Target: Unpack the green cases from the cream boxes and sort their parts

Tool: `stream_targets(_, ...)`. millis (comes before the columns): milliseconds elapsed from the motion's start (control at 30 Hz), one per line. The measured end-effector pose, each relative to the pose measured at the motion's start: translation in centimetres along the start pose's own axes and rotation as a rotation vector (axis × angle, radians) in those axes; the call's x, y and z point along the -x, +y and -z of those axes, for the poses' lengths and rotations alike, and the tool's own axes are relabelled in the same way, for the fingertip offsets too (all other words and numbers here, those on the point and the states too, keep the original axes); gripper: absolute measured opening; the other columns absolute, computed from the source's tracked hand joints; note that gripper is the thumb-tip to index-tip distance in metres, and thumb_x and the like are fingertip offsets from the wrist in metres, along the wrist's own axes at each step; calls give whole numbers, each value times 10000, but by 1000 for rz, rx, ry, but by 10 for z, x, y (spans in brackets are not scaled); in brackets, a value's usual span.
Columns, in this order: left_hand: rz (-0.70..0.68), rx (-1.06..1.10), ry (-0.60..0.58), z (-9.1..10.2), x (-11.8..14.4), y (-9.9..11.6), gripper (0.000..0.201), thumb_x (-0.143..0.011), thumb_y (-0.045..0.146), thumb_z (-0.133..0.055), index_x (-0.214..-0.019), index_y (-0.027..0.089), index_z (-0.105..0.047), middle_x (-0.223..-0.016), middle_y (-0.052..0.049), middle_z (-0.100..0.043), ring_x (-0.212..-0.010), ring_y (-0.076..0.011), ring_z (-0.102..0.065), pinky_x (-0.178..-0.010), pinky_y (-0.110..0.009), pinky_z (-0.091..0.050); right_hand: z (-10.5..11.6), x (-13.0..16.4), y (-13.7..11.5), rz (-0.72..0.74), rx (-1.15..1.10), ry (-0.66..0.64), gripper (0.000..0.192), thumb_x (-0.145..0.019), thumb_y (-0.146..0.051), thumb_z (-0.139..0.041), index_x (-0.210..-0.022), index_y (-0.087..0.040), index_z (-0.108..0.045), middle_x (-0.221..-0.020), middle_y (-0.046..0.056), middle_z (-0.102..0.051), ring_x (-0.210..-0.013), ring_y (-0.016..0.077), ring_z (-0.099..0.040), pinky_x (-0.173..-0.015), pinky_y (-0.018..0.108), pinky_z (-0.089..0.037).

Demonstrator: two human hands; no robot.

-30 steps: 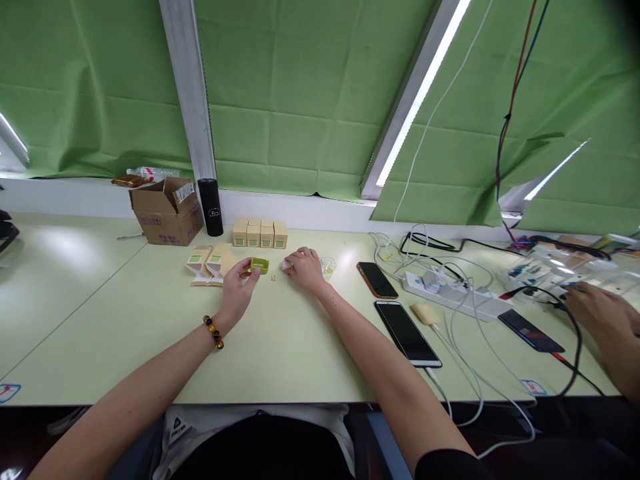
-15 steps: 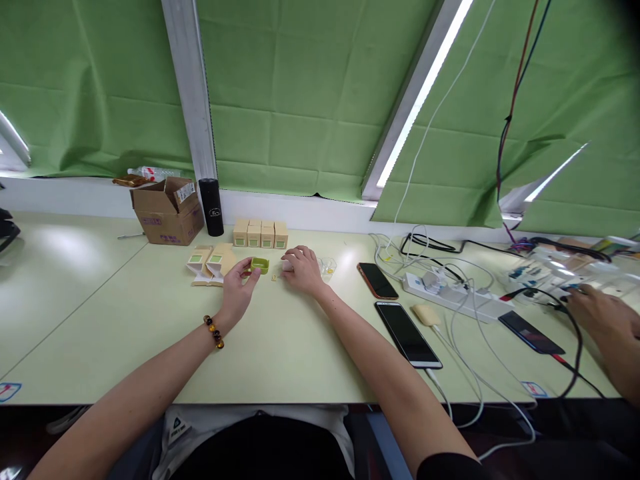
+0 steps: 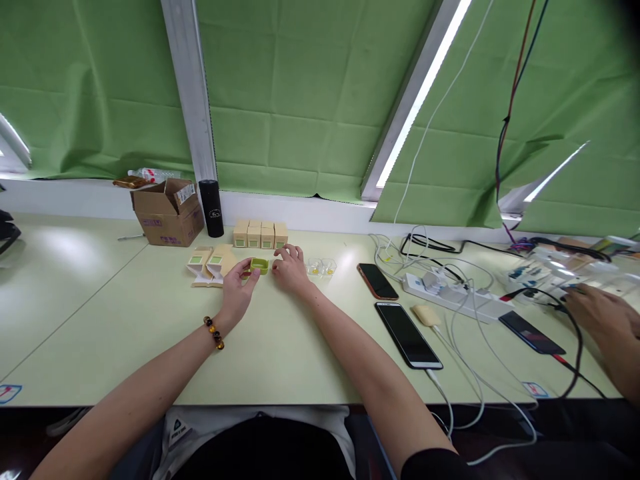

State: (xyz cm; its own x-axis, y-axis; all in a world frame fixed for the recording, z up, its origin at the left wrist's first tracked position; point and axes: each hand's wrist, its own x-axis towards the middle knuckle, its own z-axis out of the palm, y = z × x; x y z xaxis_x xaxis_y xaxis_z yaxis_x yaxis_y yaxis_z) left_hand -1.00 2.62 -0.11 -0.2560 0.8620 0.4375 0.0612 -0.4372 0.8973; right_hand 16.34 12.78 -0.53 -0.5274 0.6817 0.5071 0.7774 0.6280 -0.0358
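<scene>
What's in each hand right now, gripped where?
Left hand pinches the small green tray by its near-left rim. Right hand rests fingers-down on the table; whether it holds anything cannot be told.

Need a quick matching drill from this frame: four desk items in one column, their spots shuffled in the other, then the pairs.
Items:
1. green tray
2. black bottle
3. cardboard box
4. power strip

Places:
A. among the white cables, right of the phones
B. standing by the window sill, beside the cardboard box
C. pinched in the left hand
D. far left, flaps open

Pairs: 1-C, 2-B, 3-D, 4-A
</scene>
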Motion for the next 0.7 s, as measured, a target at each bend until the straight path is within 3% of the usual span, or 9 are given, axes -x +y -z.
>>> stream_targets(167, -4, 6, 8, 0, 0, 1, 473, -900, 504, -770, -1251, 196, -702, -1247, -134, -765, -1141, -279, -726, -1030, -447, -551, 5, 5, 10, -27, -61, 56, 200, -864, -199, -681, -1024, -226, -798, -1370, 108, -670, -1402, 354, -412, -1222, 555, -231)
stream_targets(367, 13, 38, 7, -2, 0, 1, 480, -896, 506, -777, -1251, 190, -710, -1257, -131, -765, -1142, -275, -720, -1045, -442, -536, 20, 19, 47, -294, -121, 216, 347, -898, -182, -580, -1213, -200, -724, -1325, 106, -697, -1366, 341, -426, -1154, 503, -311)
stream_targets(567, 31, 27, 4, -1, 1, 3, 480, -899, 508, -771, -1251, 188, -706, -1282, -136, -758, -1147, -280, -716, -1055, -453, -531, 27, 31, 50, -118, 22, -1, 472, -849, -232, -652, -1317, -193, -701, -1466, 115, -629, -1413, 362, -381, -1191, 529, -233)
stream_targets(700, 28, 33, 0, -1, 1, 3, 488, -899, 508, -771, -1257, 186, -699, -1283, -139, -757, -1169, -283, -711, -1061, -456, -528, 26, 30, 44, -109, 94, -69, 539, -809, -191, -660, -1348, -172, -672, -1379, 131, -697, -1373, 346, -433, -1175, 516, -226)
